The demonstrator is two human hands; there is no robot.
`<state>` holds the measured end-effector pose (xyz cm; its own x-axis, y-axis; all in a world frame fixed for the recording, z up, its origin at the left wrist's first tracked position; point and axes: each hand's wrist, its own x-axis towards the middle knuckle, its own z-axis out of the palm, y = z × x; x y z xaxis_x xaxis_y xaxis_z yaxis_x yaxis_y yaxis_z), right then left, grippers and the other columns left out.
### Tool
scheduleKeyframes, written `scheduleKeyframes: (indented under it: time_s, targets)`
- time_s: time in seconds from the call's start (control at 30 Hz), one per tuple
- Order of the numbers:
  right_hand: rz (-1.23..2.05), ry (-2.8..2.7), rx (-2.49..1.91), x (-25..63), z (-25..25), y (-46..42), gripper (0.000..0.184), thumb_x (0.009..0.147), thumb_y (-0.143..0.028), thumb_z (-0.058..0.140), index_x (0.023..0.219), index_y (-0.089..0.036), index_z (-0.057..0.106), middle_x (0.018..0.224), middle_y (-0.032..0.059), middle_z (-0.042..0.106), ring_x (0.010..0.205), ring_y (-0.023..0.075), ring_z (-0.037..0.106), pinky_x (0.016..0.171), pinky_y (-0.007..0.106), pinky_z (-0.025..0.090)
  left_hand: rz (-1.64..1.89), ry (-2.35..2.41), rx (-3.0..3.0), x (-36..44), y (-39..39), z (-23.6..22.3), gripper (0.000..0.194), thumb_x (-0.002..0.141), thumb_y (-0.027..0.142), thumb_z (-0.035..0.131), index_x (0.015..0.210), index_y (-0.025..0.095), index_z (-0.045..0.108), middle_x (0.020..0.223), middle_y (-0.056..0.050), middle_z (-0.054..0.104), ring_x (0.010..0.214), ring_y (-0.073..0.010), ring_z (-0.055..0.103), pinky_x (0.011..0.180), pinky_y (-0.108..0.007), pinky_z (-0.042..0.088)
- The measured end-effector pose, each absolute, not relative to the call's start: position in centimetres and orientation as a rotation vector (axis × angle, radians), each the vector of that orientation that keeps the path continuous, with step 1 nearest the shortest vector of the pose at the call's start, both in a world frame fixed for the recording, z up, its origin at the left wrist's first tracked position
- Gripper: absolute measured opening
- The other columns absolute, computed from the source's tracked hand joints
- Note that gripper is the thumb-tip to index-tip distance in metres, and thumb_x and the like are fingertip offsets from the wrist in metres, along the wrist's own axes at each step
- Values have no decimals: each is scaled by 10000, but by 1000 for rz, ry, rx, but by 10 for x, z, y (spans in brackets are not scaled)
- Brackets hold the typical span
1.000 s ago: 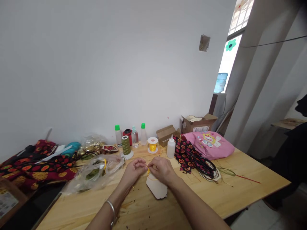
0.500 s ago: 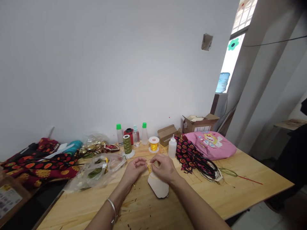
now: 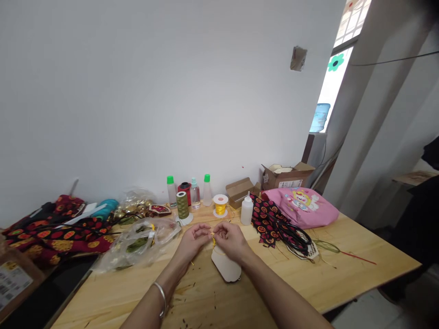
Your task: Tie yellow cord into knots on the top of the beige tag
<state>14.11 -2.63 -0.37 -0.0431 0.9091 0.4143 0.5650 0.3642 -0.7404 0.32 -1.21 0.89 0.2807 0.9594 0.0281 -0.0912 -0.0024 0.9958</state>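
Yellow cord runs up from the top end of a pale, flat wooden tag lying on the table. My left hand pinches the cord between thumb and fingertips. From the other side my right hand pinches the same cord, its fingertips almost touching those of the left. The fingers partly hide the cord where they meet. Behind the hands stands a spool of yellow cord. A white squeeze bottle is upright just beyond my right hand.
Along the wall stand a green thread spool and green-capped bottles. At left lie a plastic bag and patterned fabric. At right are a pink bag, black cords and cardboard boxes.
My right hand has shifted slightly left, bringing its fingertips closer to my left hand at the cord. The wooden tag stays in nearly the same place.
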Motion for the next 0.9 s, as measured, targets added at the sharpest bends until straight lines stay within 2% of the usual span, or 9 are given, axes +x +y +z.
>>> scheduleKeyframes:
  time_s: [0.17,0.33,0.6,0.7,0.8,0.9]
  targets:
    - [400,-1847,-1328,147,2,-29,151,671,-216,489,733,-186,623,566,-16,569,503,86,461,465,176,327,1031,920,1298,2,-16,13,266,530,200,655,765,157,538,625,17,594,510,-79,511,466,-155,332]
    - [265,-1947,-1330,150,12,-37,160,683,-216,492,759,-207,633,635,-4,617,532,95,497,497,188,340,1000,936,1312,3,-18,14,185,537,223,646,689,138,583,598,4,601,486,-79,488,431,-156,313]
    - [204,-1944,-1402,149,18,-42,83,626,-194,520,654,-187,598,662,4,617,627,124,523,562,212,351,948,1029,1360,4,-14,7,194,506,245,660,653,124,620,506,16,592,405,-60,424,398,-159,281]
    - [364,-1851,-1471,147,16,-40,63,576,-200,534,613,-179,580,623,-10,596,598,117,500,534,209,342,956,1051,1433,6,-13,5,197,501,259,653,645,128,623,442,30,564,370,-61,402,385,-163,273]
    - [742,-1698,-1491,147,13,-36,51,540,-186,512,556,-149,544,508,-30,508,480,83,426,439,180,294,992,1115,1501,7,-14,5,170,507,254,630,631,136,631,397,43,529,342,-63,380,365,-168,257]
    - [1119,-1536,-1288,150,14,-35,43,535,-163,458,529,-136,492,440,-60,380,398,46,308,383,161,216,1017,1189,1520,5,-13,6,153,518,244,610,628,140,630,350,62,478,306,-52,329,341,-165,216]
